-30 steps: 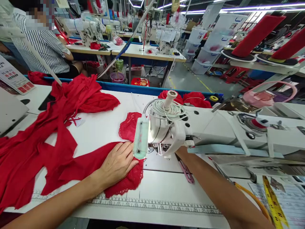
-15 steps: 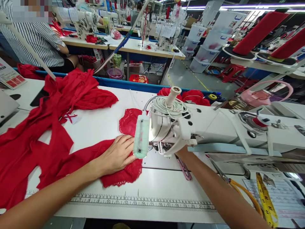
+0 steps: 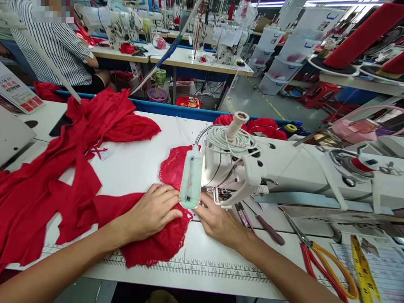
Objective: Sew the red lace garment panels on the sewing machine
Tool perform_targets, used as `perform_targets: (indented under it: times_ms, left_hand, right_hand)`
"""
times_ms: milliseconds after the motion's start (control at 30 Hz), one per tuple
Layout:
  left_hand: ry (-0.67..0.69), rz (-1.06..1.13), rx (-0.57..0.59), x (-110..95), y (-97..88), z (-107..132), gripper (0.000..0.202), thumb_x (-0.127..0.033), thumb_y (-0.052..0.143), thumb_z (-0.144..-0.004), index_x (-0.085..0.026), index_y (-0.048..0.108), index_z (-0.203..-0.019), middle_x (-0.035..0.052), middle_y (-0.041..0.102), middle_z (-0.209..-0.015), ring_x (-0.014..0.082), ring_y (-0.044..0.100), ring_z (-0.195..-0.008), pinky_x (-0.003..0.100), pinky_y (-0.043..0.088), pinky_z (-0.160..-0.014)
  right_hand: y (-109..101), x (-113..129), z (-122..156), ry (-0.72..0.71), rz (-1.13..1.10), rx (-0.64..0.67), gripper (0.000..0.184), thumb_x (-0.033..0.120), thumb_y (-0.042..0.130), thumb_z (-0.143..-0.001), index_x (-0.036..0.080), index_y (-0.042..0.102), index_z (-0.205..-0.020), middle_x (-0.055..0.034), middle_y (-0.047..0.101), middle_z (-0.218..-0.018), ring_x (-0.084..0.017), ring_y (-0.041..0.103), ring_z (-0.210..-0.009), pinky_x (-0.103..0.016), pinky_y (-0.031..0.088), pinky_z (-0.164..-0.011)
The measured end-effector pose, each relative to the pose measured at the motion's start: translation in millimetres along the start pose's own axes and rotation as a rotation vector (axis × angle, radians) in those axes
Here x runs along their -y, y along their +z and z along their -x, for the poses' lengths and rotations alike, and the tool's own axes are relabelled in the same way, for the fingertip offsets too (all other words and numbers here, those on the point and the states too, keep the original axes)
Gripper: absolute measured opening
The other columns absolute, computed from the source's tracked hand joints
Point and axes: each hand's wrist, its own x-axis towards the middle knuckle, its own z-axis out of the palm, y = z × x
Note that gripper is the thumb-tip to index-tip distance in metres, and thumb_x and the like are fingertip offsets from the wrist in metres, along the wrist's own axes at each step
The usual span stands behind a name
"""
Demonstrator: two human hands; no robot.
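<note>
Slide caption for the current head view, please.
Left hand resting on red lace-edged fabric, right hand below the sewing machine head, scissors lying to the right.

L hand (image 3: 156, 210) lay palm-down, fingers (image 3: 170, 197) pointing R, close to R hand (image 3: 218, 222), whose fingers (image 3: 207, 203) were bent w/ tips partly hidden, both forearms (image 3: 85, 252) bare & slanting in from below.

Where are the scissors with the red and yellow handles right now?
In the head view, the scissors lie at the lower right, between the dark-handled tool and the yellow tape measure.
</note>
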Motion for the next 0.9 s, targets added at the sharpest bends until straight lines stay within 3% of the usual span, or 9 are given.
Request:
perform_targets:
  times_ms: [100,200,400,700,900]
  left_hand:
    - [-0.054,0.015,-0.055,1,3.6,-8,0.024,-0.023,0.042,-0.104,-0.018,0.064,-0.097,0.0052,0.070,-0.094,0.0213,0.060,-0.086,0.034,0.046,-0.079]
    - [-0.100,0.012,-0.120,2,8.1,-9,0.022,-0.024,0.047,-0.102,-0.019,0.063,-0.087,0.0039,0.067,-0.086,0.0210,0.058,-0.079,0.033,0.045,-0.071]
    - [-0.148,0.032,-0.167,3,11.1,0,0.020,-0.022,0.048,-0.101,-0.019,0.063,-0.087,0.0032,0.060,-0.081,0.0208,0.055,-0.081,0.033,0.045,-0.075]
    - [-0.130,-0.092,-0.210,-1,11.5,-10,0.028,-0.015,0.044,-0.099,-0.017,0.061,-0.077,0.0034,0.057,-0.074,0.0201,0.052,-0.074,0.034,0.039,-0.068]
    - [-0.175,0.067,-0.182,6,9.8,-8,0.023,-0.021,0.049,-0.100,-0.019,0.064,-0.082,0.0020,0.058,-0.077,0.0197,0.053,-0.079,0.032,0.039,-0.069]
  right_hand:
    - [4,4,1,0.011,0.001,0.019,0.049,0.005,0.044,-0.090,0.026,0.061,-0.131,-0.0094,0.063,-0.101,-0.022,0.057,-0.086,-0.033,0.050,-0.073]
    - [4,8,3,0.002,0.007,0.020,0.046,0.004,0.044,-0.089,0.022,0.064,-0.126,-0.0088,0.061,-0.096,-0.021,0.054,-0.083,-0.031,0.048,-0.069]
    - [3,11,0,0.007,-0.003,0.026,0.048,0.002,0.042,-0.089,0.018,0.061,-0.131,-0.0106,0.061,-0.100,-0.023,0.054,-0.090,-0.033,0.049,-0.073]
    - [6,14,-4,-0.010,0.034,-0.010,0.046,0.003,0.044,-0.090,0.018,0.062,-0.130,-0.0099,0.062,-0.100,-0.022,0.057,-0.091,-0.032,0.050,-0.072]
    - [8,13,-3,-0.008,0.031,-0.017,0.047,0.002,0.046,-0.089,0.019,0.063,-0.129,-0.0087,0.061,-0.097,-0.021,0.053,-0.086,-0.030,0.048,-0.069]
